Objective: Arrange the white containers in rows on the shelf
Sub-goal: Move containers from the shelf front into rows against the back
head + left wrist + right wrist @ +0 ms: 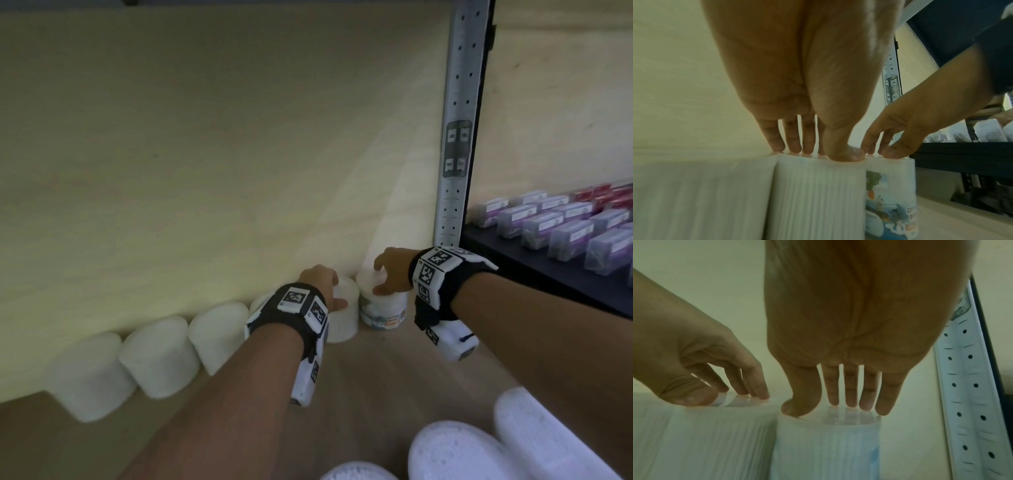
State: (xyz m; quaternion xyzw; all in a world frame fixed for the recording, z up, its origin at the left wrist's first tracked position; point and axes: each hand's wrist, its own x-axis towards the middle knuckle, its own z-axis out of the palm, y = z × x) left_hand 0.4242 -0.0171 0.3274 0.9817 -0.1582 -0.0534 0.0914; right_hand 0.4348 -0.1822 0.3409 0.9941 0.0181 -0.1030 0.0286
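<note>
White containers (157, 356) lined up; left hand (320, 282), right hand (394, 270) each grip one near post (459, 102)

The left hand (797, 97) grips the top of a ribbed white container (818, 194), fingertips (777, 144) at the far rim, thumb on the near edge. Touching its right side stands a labelled container (892, 198), its top held by the right hand (910, 126). Another white container (705, 194) is beside it on the left.

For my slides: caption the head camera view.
Left hand grips a plain white container and right hand a labelled white container, side by side ending the back row on the shelf.
</note>
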